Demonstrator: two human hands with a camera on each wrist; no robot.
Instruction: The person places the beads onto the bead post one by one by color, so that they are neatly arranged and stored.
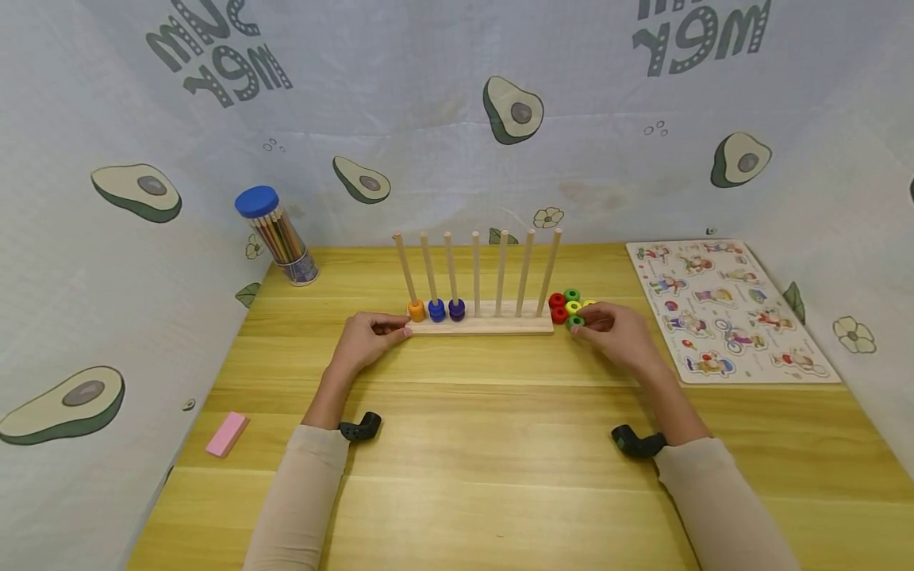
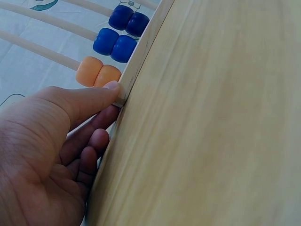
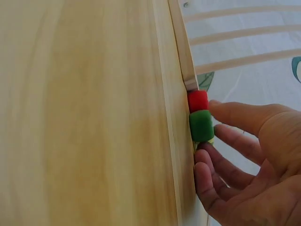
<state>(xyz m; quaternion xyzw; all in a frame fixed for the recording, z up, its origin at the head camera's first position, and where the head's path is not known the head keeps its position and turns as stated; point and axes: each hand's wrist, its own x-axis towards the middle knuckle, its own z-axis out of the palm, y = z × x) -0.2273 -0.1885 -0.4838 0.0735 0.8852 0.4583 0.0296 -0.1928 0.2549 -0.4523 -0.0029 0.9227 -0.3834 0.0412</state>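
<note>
Hiding part of a yellow bead (image 1: 589, 302), the right hand (image 1: 616, 337) is at a green bead (image 1: 575, 322) by the rack (image 1: 485, 326), its grip unclear; the left hand (image 1: 362, 341) pinches the rack's end. A jar (image 1: 301, 271) holds pencils (image 1: 280, 238).

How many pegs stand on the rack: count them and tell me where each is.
7 pegs, in one row along the rack: the left three carry beads, the right four are bare. None looks hidden.
</note>
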